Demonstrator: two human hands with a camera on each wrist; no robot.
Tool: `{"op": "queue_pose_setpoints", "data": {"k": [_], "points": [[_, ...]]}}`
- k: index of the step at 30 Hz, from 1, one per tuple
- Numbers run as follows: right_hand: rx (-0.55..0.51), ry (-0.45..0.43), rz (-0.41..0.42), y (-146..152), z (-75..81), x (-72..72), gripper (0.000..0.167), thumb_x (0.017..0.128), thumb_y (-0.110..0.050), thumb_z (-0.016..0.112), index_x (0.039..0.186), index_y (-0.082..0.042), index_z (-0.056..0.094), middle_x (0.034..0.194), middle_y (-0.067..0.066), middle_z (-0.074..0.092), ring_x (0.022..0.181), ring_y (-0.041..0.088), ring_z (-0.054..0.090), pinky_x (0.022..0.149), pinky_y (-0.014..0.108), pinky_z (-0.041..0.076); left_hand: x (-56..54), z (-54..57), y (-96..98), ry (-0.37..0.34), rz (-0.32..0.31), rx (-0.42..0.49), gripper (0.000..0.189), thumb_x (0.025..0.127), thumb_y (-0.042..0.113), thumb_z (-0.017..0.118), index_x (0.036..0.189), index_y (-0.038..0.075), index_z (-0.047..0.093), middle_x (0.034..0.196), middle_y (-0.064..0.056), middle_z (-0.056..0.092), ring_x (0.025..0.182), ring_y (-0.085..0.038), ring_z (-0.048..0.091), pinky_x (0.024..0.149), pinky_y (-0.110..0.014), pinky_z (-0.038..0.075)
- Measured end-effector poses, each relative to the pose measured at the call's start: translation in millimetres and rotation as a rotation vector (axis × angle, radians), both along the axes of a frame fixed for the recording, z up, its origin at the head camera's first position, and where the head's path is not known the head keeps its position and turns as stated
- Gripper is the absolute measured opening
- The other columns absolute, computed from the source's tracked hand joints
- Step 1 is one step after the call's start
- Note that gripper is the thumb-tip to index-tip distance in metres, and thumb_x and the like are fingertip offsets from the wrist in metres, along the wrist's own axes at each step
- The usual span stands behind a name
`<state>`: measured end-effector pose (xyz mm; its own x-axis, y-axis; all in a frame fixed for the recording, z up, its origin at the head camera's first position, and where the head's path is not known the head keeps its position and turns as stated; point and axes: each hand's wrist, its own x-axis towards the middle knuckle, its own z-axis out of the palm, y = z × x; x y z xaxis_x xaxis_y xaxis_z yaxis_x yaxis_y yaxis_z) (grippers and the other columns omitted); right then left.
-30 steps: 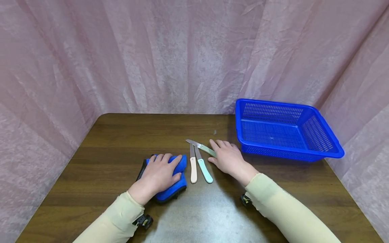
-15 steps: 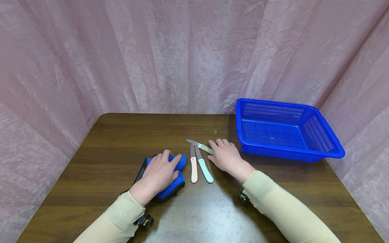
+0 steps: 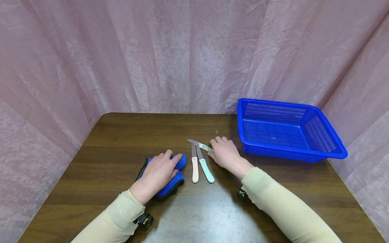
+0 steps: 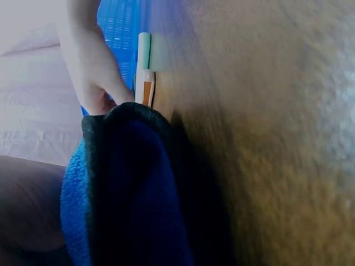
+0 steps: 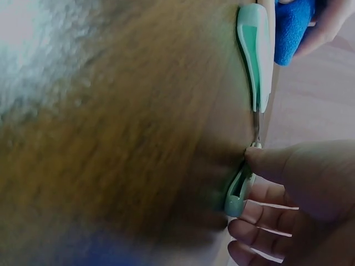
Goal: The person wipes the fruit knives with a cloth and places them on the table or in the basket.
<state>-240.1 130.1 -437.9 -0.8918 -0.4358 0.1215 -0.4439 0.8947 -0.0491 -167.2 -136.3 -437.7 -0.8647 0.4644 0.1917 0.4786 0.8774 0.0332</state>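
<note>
On the left side of the table my left hand (image 3: 156, 173) grips a folded blue cloth (image 3: 174, 186) with dark edging, its fingertips curled over the far side. The cloth's edge (image 4: 89, 183) fills the lower part of the left wrist view. My right hand (image 3: 226, 153) pinches the pale-green-handled knife (image 3: 206, 147) between thumb and fingers, and that handle (image 5: 238, 194) shows in the right wrist view. Its blade lies across the tips of two other knives. One has a cream handle (image 3: 195, 170); the other has a mint handle (image 3: 207, 171). Both lie flat between my hands.
A blue perforated plastic basket (image 3: 291, 151) stands at the table's right rear, beyond my right hand. Pink curtains (image 3: 182, 57) hang behind and beside the brown wooden table (image 3: 136, 131).
The right hand has shifted slightly left along the green knife's handle and its fingers have closed in on it. My left hand has tightened on the cloth, bunching it.
</note>
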Motion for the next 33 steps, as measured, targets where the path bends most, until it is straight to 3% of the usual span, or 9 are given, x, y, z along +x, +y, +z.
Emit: {"op": "queue_pose_setpoints", "data": {"k": [8,14,18,26,33], "points": [[-0.030,0.021,0.038,0,-0.4,-5.8,0.022,0.101,-0.022,0.082,0.106,-0.005,0.069,0.100,0.012,0.069,0.095,0.037,0.067,0.079,0.051,0.058,-2.8,1.3,-1.6,0.028,-0.035,0.043,0.047,0.097,0.020,0.087,0.141,0.014,0.071,0.112,-0.018,0.068,0.084,-0.034,0.070,0.075,-0.051,0.061],[-0.029,0.006,0.036,1,-1.7,-6.3,0.021,0.103,-0.020,0.079,0.108,-0.003,0.070,0.098,0.013,0.069,0.092,0.036,0.071,0.077,0.051,0.060,-4.3,3.4,-2.7,0.021,-0.030,0.050,0.046,0.095,0.020,0.089,0.138,0.017,0.073,0.109,-0.016,0.069,0.083,-0.033,0.070,0.073,-0.051,0.059],[-0.038,0.049,0.034,3,-2.1,-1.9,0.018,0.104,-0.017,0.076,0.104,0.000,0.072,0.093,0.015,0.065,0.086,0.038,0.068,0.073,0.052,0.060,-6.0,5.9,-4.0,0.037,-0.025,0.070,0.044,0.095,0.018,0.088,0.137,0.019,0.075,0.110,-0.015,0.070,0.087,-0.033,0.072,0.076,-0.051,0.059],[-0.133,0.129,-0.009,7,-2.7,14.1,0.014,0.106,-0.009,0.070,0.101,0.004,0.068,0.088,0.017,0.058,0.074,0.037,0.066,0.060,0.051,0.058,-9.1,21.4,-4.2,0.054,-0.001,0.132,0.044,0.096,0.020,0.087,0.139,0.021,0.076,0.114,-0.013,0.071,0.094,-0.031,0.073,0.081,-0.052,0.059],[-0.213,0.119,-0.025,8,13.3,30.8,0.016,0.107,-0.008,0.069,0.118,0.003,0.069,0.095,0.014,0.065,0.084,0.034,0.068,0.067,0.049,0.058,-9.3,42.5,0.7,0.104,0.000,0.189,0.047,0.096,0.019,0.087,0.142,0.021,0.076,0.119,-0.014,0.073,0.099,-0.034,0.075,0.083,-0.053,0.059]]}}
